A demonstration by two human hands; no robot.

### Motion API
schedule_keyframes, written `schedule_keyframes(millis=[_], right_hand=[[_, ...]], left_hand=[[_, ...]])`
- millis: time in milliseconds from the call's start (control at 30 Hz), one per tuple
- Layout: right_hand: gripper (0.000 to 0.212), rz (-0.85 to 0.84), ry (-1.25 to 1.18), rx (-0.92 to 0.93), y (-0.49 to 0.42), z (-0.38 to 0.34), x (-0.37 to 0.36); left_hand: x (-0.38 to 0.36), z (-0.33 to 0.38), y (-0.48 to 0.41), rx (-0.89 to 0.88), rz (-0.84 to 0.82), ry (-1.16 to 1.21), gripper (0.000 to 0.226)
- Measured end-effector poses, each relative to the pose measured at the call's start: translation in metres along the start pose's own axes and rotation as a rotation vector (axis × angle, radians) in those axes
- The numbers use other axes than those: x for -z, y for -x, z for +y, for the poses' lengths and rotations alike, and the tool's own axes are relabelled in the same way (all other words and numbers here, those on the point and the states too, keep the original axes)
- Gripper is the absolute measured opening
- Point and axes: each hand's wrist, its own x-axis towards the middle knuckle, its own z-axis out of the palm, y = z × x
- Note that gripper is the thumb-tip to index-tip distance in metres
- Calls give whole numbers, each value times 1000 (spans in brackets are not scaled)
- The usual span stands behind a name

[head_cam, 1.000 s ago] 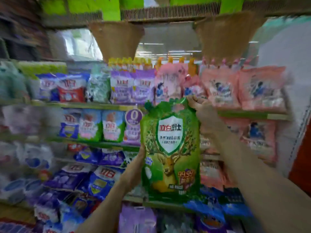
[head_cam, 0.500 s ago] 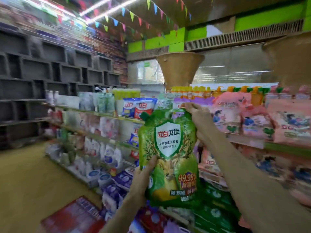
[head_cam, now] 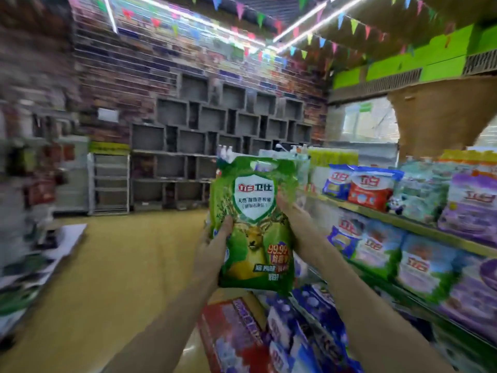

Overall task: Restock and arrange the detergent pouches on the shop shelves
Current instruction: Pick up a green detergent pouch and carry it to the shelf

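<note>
A green detergent pouch (head_cam: 254,224) with a white shield label and a deer picture is held upright in front of me, out in the aisle. My left hand (head_cam: 215,242) grips its lower left edge, thumb on the front. My right hand (head_cam: 294,220) holds its right side from behind, mostly hidden by the pouch. The shop shelves (head_cam: 382,215) run along the right, stocked with blue, red, purple and green-trimmed pouches (head_cam: 368,189).
A red cardboard box (head_cam: 231,335) lies on the floor below the pouch, beside blue pouches on the lowest shelf. The yellow floor (head_cam: 113,278) stretches left. Grey cube shelving (head_cam: 215,135) lines the back wall. Flattened cardboard (head_cam: 61,238) lies at left.
My view has swung left from the shelf face to the aisle. The green pouch has come away from the shelves. My right hand has slid from the pouch's top down to its right side.
</note>
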Motion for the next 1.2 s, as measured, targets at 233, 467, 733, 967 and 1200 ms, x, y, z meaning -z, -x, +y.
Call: schedule_keyframes(millis=[233,467,733,967,1200], right_hand=[[92,-135,-41,18,-125,32,-105],[69,23,-92,49,-240,60,-150],[136,105,24,35,-403,102,-158],[125,41,129,127,-572,96,-154],[117,-2,78,79,-726,133,-146]], left_hand=[[75,25,-141,-78,71,7,15],[100,28,-272,-118,-6,-90,28],[97,-17,-432,-115,66,-85,44],[68,-36,-593,-120,112,-25,34],[59,-72,-738,-123,126,0,45]])
